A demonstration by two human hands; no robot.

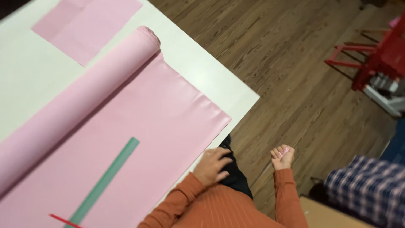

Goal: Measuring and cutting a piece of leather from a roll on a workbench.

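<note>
At lower centre of the frame, the left hand [213, 166] lies palm down, fingers spread, on the near edge of the pink sheet [139, 143], which runs from a pink roll [80, 101] at upper left across the white table [211, 71]. The right hand [282, 157] hangs to the right over the wooden floor [287, 71], curled around a small pink object [283, 151] (too small to identify). A green ruler [105, 181] lies on the sheet, left of the left hand.
</note>
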